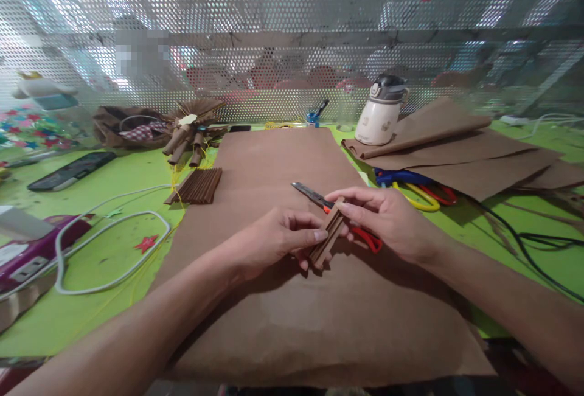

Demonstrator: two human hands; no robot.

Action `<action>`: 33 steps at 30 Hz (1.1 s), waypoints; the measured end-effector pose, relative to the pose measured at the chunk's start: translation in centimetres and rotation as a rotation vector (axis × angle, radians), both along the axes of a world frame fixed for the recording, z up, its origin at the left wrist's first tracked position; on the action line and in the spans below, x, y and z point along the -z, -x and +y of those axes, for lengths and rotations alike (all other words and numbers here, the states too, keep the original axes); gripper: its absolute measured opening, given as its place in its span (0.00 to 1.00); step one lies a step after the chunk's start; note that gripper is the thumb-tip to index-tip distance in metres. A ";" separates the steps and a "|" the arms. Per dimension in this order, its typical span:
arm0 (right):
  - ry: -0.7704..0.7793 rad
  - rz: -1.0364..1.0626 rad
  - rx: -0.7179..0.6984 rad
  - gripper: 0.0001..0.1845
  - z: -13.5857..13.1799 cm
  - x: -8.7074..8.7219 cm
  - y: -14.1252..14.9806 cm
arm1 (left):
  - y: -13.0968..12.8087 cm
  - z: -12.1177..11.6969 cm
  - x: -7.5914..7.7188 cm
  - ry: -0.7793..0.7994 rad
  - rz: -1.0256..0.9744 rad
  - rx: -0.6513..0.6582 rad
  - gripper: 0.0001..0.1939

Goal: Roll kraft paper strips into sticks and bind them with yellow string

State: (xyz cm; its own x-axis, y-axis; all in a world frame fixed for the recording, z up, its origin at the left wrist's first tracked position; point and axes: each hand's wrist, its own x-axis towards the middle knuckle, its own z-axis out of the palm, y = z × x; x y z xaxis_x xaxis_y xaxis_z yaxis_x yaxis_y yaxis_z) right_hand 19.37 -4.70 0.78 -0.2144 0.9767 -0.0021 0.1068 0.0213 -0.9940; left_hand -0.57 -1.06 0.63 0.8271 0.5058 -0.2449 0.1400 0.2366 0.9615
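A short piece of pleated brown paper (329, 235) is held between my two hands, tilted above a large brown paper sheet (283, 305). My left hand (287, 235) pinches its lower left side between thumb and fingers. At the upper right end, my right hand (387, 219) grips it with thumb and forefinger. Red-handled scissors (310, 194) show beside the right hand, blades pointing to the upper left; their handles are partly hidden by that hand, and I cannot tell whether it touches them. Left of the hands lies another pleated brown paper piece (198, 186).
A white bottle (378, 110) stands at the back right by stacked brown paper (460, 159). Blue-handled pliers (401, 177) lie nearby. At left are a phone (72, 171), a purple power strip (43, 250), a white cable (114, 283), a red star (146, 244) and tied paper rolls (182, 140).
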 end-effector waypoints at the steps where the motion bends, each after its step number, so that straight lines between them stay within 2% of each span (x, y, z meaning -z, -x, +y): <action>1: -0.007 -0.001 0.001 0.12 -0.1 0.0 0.0 | 0.1 0.0 0.0 0.024 -0.009 0.008 0.13; 6: -0.024 0.022 0.000 0.11 -0.3 -0.2 -0.1 | 0.2 0.1 0.1 0.102 -0.040 0.042 0.14; 11: -0.044 0.047 0.011 0.12 -0.2 -0.1 0.0 | 0.1 -0.1 0.1 0.164 -0.053 0.000 0.13; 20: -0.018 0.224 0.004 0.16 0.2 0.8 -0.1 | 0.0 0.1 0.4 0.159 -0.052 -0.086 0.11; 25: -0.001 0.208 -0.002 0.17 0.3 0.8 -0.2 | 0.1 0.1 0.5 0.158 -0.072 -0.160 0.12; 33: 0.050 0.208 0.007 0.13 0.2 0.7 0.1 | 0.2 0.2 0.5 0.147 -0.007 -0.142 0.11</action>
